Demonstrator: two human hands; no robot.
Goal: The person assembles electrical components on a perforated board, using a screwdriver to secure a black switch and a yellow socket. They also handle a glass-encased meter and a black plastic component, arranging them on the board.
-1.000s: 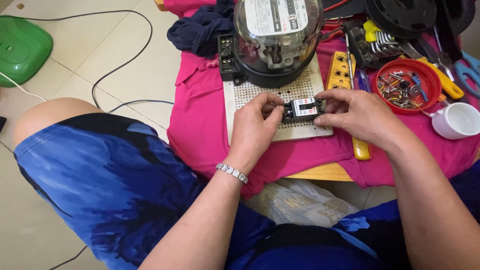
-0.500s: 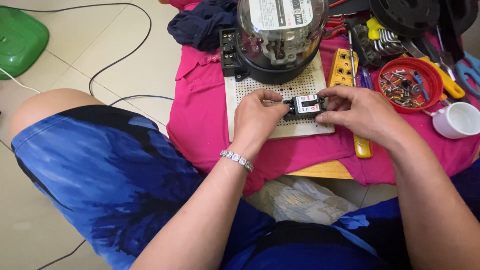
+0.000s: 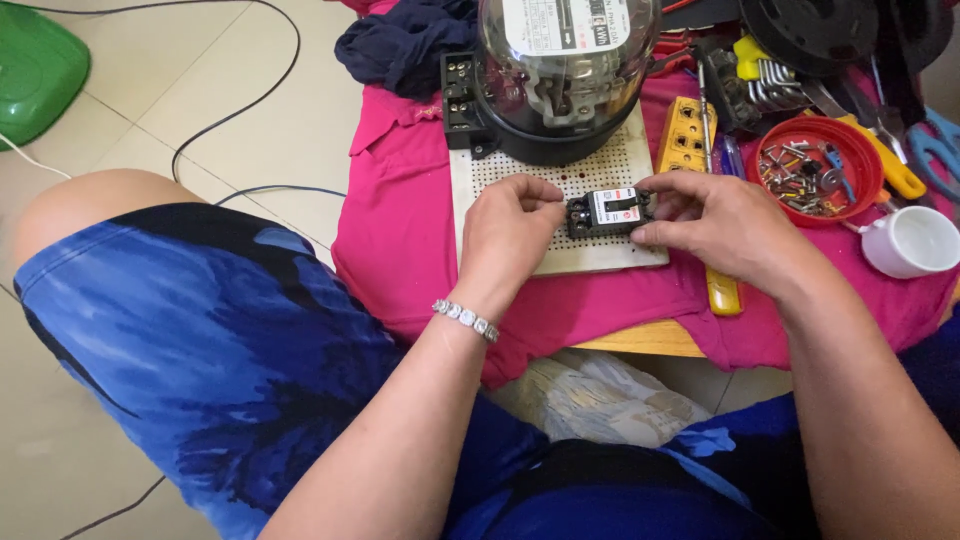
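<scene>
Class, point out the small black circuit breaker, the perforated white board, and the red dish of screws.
small black circuit breaker (image 3: 606,212), head view, its labelled top.
perforated white board (image 3: 600,256), head view, bare lower edge.
red dish (image 3: 868,191), head view, right rim.

the small breaker (image 3: 607,212) is black with a white and red label, and it sits on a white perforated board (image 3: 600,255) that lies on a bright pink cloth (image 3: 400,240). the round meter (image 3: 565,70) has a clear dome over a black base, beside a yellow strip (image 3: 685,135), a red dish (image 3: 815,170) of grey and mixed-colour bits and a white cup (image 3: 915,240). the shorts (image 3: 200,350) are blue with darker navy blotches, the bracelet (image 3: 466,319) is silver, the stool (image 3: 35,70) is green and the floor tiles (image 3: 230,120) are pale beige.
</scene>
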